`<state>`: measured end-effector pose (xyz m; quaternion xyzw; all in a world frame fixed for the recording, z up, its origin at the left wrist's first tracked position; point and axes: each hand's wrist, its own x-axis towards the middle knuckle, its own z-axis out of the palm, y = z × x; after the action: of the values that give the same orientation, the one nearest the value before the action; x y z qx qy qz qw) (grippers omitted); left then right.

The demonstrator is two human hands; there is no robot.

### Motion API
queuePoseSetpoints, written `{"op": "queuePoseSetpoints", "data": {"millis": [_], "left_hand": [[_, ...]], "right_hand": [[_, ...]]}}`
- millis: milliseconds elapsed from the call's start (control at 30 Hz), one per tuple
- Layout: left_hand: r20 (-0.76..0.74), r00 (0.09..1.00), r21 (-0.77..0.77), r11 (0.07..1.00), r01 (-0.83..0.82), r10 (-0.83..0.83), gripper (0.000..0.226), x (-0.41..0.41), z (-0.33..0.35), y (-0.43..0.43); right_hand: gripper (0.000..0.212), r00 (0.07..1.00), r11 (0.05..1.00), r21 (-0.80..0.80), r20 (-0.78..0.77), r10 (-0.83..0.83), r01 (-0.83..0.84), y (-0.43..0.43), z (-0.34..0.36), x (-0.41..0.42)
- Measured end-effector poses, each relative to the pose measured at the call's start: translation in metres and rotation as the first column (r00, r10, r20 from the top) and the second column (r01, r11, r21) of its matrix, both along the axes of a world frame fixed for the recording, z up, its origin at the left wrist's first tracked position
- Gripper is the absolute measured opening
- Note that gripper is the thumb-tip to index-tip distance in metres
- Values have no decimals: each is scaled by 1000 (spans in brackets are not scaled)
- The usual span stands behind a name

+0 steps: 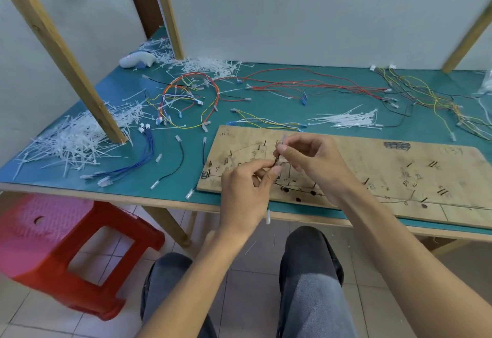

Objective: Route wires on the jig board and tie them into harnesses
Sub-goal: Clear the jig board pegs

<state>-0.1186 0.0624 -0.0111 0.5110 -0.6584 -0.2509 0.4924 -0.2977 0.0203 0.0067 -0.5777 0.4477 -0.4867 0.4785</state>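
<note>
The wooden jig board (372,170), studded with black pegs and pen marks, lies on the green table near its front edge. Both hands hover over the board's left part. My left hand (245,191) pinches a thin black wire (275,163) between thumb and forefinger. A white connector (268,216) dangles below that hand. My right hand (311,162) pinches the same wire's upper part, where a pale connector end (282,140) sticks up. A black wire (298,190) runs along pegs at the board's front.
Heaps of white cable ties lie at the left (77,140), back (205,65) and centre (351,119). Coloured harnesses (191,98), red wires (314,85) and blue wires (135,162) cover the table. Wooden posts (61,53) stand left. A red stool (61,252) sits below.
</note>
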Motion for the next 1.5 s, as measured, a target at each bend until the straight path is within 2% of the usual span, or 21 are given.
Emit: {"op": "queuePoseSetpoints", "data": {"millis": [67,133,233,433,567,633,800,900,967,1067,1167,1367,1500], "left_hand": [[64,998,21,1000,-8,6,19,2,-5,4],[125,992,31,999,-16,12,17,0,-6,9],[193,979,50,996,-77,66,11,-6,-5,13],[204,973,96,987,-125,104,11,-9,-1,11],[276,957,87,989,-120,92,14,-11,3,11],[323,943,91,990,-108,73,15,-13,6,11],[560,827,5,997,-73,58,22,-19,15,15],[688,720,-7,992,-122,94,15,-20,17,17],[720,684,-11,988,-151,112,12,-19,18,20],[713,692,-30,990,-137,117,13,-19,15,23],[645,750,-79,989,-128,148,19,-15,9,25],[387,908,-10,985,-172,163,11,7,-6,29],[294,946,60,985,-160,135,16,23,-7,25]], "right_hand": [[18,995,999,22,-94,-45,47,-5,-2,1],[25,950,993,-46,-288,-119,110,-10,-5,2],[10,860,975,-174,-467,-206,139,-16,-9,6],[7,823,944,-233,-468,-321,236,-18,-14,13],[19,814,931,-215,-454,-361,293,-21,-16,9],[18,808,936,-204,-473,-351,287,-23,-16,9],[11,785,943,-216,-525,-330,252,-26,-16,11],[9,779,942,-250,-534,-328,226,-23,-16,14],[9,770,930,-307,-537,-343,201,-21,-15,16],[12,702,917,-353,-604,-377,188,-18,-15,14],[19,643,925,-361,-683,-347,116,-12,-19,13],[34,675,929,-346,-655,-340,133,-3,-25,12],[36,687,948,-305,-670,-282,91,1,-23,13]]}}
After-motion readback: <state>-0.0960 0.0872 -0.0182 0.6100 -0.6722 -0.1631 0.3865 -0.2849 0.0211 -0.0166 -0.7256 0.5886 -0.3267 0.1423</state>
